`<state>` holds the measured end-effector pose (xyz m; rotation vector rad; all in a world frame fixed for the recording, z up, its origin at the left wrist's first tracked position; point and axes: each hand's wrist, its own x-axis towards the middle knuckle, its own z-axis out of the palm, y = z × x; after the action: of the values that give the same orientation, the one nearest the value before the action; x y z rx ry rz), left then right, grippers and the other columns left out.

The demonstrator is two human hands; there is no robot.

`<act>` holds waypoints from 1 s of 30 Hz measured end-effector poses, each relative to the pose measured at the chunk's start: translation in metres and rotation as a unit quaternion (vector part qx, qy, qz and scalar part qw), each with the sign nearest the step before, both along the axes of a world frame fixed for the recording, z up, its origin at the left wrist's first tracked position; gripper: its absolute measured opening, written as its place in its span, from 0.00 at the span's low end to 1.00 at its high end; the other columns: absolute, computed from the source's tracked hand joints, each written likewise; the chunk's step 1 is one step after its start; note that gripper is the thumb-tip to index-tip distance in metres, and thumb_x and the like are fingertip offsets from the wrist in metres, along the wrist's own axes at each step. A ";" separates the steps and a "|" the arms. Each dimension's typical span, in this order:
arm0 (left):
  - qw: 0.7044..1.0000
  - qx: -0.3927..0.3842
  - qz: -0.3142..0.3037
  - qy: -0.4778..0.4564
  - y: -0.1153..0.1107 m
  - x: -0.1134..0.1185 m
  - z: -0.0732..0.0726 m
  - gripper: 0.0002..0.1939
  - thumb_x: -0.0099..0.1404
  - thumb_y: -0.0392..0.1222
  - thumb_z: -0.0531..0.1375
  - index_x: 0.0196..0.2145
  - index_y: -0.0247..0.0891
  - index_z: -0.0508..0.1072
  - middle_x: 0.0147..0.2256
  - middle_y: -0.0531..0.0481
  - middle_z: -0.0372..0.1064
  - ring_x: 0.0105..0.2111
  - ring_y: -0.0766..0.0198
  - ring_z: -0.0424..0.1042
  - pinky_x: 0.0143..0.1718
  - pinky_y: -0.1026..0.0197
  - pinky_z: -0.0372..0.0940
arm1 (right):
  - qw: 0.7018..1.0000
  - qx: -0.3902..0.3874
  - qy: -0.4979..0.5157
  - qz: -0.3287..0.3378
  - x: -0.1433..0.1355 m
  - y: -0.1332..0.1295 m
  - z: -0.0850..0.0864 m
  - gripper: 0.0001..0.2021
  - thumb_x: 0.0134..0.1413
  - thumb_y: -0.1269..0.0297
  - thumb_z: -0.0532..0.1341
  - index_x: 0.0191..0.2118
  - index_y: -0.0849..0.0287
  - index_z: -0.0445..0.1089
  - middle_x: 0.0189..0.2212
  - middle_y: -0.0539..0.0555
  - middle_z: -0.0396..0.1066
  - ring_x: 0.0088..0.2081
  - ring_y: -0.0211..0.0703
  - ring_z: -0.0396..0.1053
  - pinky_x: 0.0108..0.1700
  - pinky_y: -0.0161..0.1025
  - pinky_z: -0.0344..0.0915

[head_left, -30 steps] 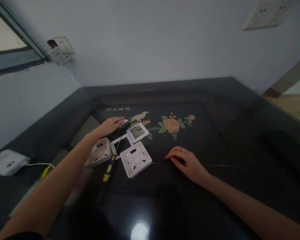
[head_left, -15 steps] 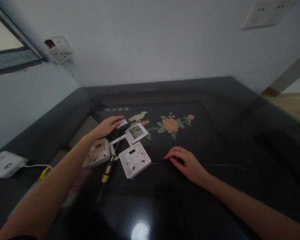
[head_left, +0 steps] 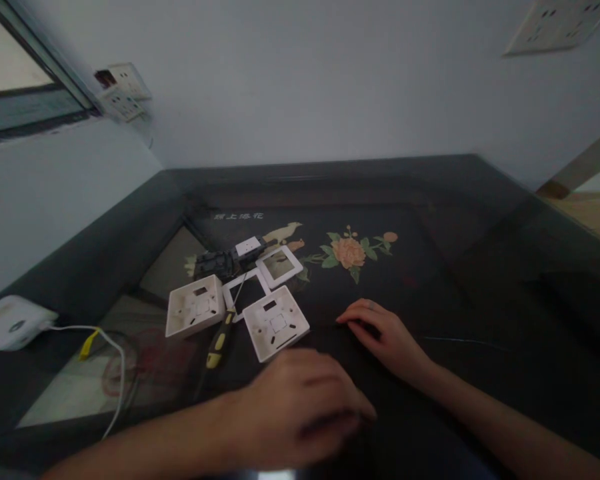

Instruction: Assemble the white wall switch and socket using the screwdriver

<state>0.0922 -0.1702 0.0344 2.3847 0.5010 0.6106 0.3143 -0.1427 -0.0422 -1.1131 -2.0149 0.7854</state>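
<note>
My left hand [head_left: 307, 407] is low in the middle, close to the camera and smeared by motion. Its fingers curl downward, and whether they hold anything is hidden. My right hand [head_left: 380, 337] rests on the dark table with bent fingers, thumb and fingertips together and nothing visible in them. Beyond the left hand lies a white square wall box [head_left: 276, 323], with a second white box [head_left: 195, 307] farther left. Between them a yellow-and-black screwdriver [head_left: 221, 340] leans its shaft over a white frame [head_left: 245, 293]. Another white frame [head_left: 280, 265] lies behind, overlapping the first.
Black socket modules [head_left: 217, 263], one with a white socket face [head_left: 249, 246], lie behind the frames. A white device [head_left: 13, 323] with a white cable [head_left: 123, 373] is at the left. Wall sockets [head_left: 123, 90] hang at the back left. A dark flat object lies at the right.
My left hand has left the socket modules and moved back toward the camera and to the right, uncovering them. My right hand keeps its pose. The view has shifted slightly.
</note>
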 end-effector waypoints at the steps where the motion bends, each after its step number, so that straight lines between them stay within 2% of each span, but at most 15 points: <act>1: 0.999 0.017 -0.039 -0.002 -0.012 0.009 -0.014 0.09 0.70 0.39 0.56 0.43 0.39 0.74 0.35 0.51 0.78 0.34 0.64 0.75 0.36 0.64 0.68 | 1.000 0.003 0.000 -0.001 0.000 -0.001 0.000 0.11 0.62 0.74 0.55 0.41 0.56 0.73 0.37 0.53 0.74 0.41 0.41 0.72 0.45 0.40 0.69; 2: 0.998 0.029 -0.064 0.005 -0.019 0.016 -0.029 0.09 0.70 0.40 0.56 0.42 0.39 0.75 0.33 0.52 0.78 0.31 0.65 0.75 0.34 0.64 0.67 | 1.000 0.007 -0.001 -0.002 0.000 -0.003 0.001 0.11 0.63 0.74 0.54 0.41 0.56 0.73 0.37 0.54 0.74 0.41 0.41 0.72 0.45 0.39 0.69; 4: 0.996 0.017 -0.073 0.039 -0.022 0.021 -0.052 0.08 0.69 0.38 0.55 0.40 0.38 0.75 0.29 0.52 0.77 0.28 0.65 0.74 0.32 0.64 0.67 | 1.000 0.015 -0.002 -0.003 -0.001 -0.006 0.002 0.11 0.63 0.74 0.54 0.43 0.56 0.73 0.37 0.54 0.74 0.41 0.40 0.72 0.45 0.39 0.69; 6: 0.996 -0.047 -0.061 0.045 -0.016 0.019 -0.064 0.08 0.68 0.35 0.55 0.40 0.37 0.75 0.30 0.51 0.77 0.29 0.65 0.75 0.33 0.66 0.67 | 1.000 0.023 -0.002 -0.002 -0.001 -0.009 0.002 0.12 0.63 0.74 0.54 0.43 0.56 0.73 0.38 0.54 0.73 0.41 0.40 0.72 0.45 0.38 0.69; 10: 0.985 -0.170 -0.011 0.007 -0.005 0.013 -0.060 0.11 0.69 0.33 0.53 0.39 0.35 0.76 0.27 0.51 0.74 0.26 0.67 0.72 0.31 0.69 0.66 | 1.000 0.030 0.002 -0.002 -0.002 -0.012 0.002 0.13 0.63 0.75 0.54 0.44 0.55 0.73 0.38 0.53 0.73 0.42 0.40 0.72 0.44 0.37 0.69; 14: 0.979 -0.201 -0.028 -0.014 -0.006 0.014 -0.055 0.09 0.67 0.32 0.55 0.37 0.34 0.77 0.27 0.51 0.73 0.28 0.67 0.72 0.33 0.69 0.66 | 1.000 0.018 0.008 -0.001 -0.004 -0.012 0.002 0.12 0.63 0.75 0.55 0.43 0.54 0.73 0.37 0.52 0.74 0.41 0.38 0.73 0.43 0.35 0.70; 24: 0.985 -0.168 -0.028 -0.012 -0.007 0.014 -0.060 0.10 0.68 0.31 0.55 0.37 0.34 0.77 0.28 0.50 0.75 0.29 0.67 0.73 0.35 0.69 0.67 | 1.000 0.000 0.017 0.022 -0.010 -0.021 0.003 0.13 0.61 0.76 0.55 0.42 0.53 0.74 0.36 0.51 0.74 0.40 0.37 0.73 0.43 0.34 0.69; 28: 0.992 -0.109 -0.024 0.050 -0.008 0.017 -0.060 0.08 0.68 0.31 0.56 0.37 0.36 0.75 0.31 0.52 0.76 0.31 0.68 0.75 0.35 0.70 0.67 | 0.999 -0.017 0.023 0.027 -0.012 -0.018 0.001 0.12 0.62 0.76 0.55 0.41 0.55 0.74 0.36 0.51 0.74 0.40 0.38 0.72 0.44 0.35 0.68; 30: 0.995 -0.040 -0.026 0.087 -0.008 0.021 -0.059 0.06 0.67 0.33 0.57 0.38 0.37 0.74 0.32 0.53 0.76 0.31 0.67 0.75 0.32 0.69 0.67 | 0.999 -0.021 0.025 0.026 -0.013 -0.015 0.001 0.12 0.62 0.76 0.55 0.40 0.55 0.74 0.35 0.51 0.74 0.39 0.38 0.72 0.42 0.35 0.68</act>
<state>0.1135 -0.1780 -0.0250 2.3776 0.5253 0.3536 0.3018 -0.1580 -0.0413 -1.0577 -2.0002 0.8773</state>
